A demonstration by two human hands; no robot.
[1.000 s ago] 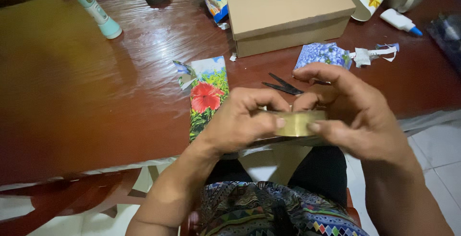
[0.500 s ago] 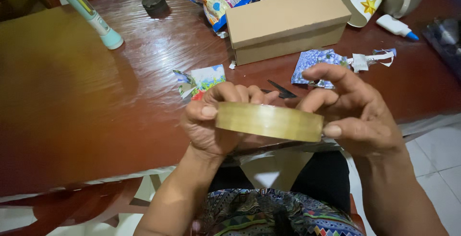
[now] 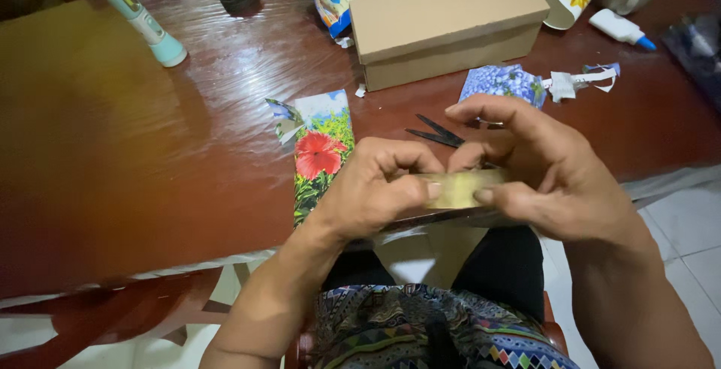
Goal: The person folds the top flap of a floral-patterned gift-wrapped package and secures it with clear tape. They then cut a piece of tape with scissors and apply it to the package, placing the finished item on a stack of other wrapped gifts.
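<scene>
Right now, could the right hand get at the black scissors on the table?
Probably yes: the scissors lie uncovered just beyond the right hand, but it and the left hand are holding the tape roll.

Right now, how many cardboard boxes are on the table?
1: a plain brown cardboard box with its lid on, at the table's far side, beyond the scissors. Others could lie outside the view.

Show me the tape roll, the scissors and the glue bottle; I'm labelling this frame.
tape roll [image 3: 460, 189], head view, on its outer yellowish band between both hands.
scissors [image 3: 438, 133], head view, on the dark blades.
glue bottle [image 3: 617, 27], head view, on its white body.
</scene>
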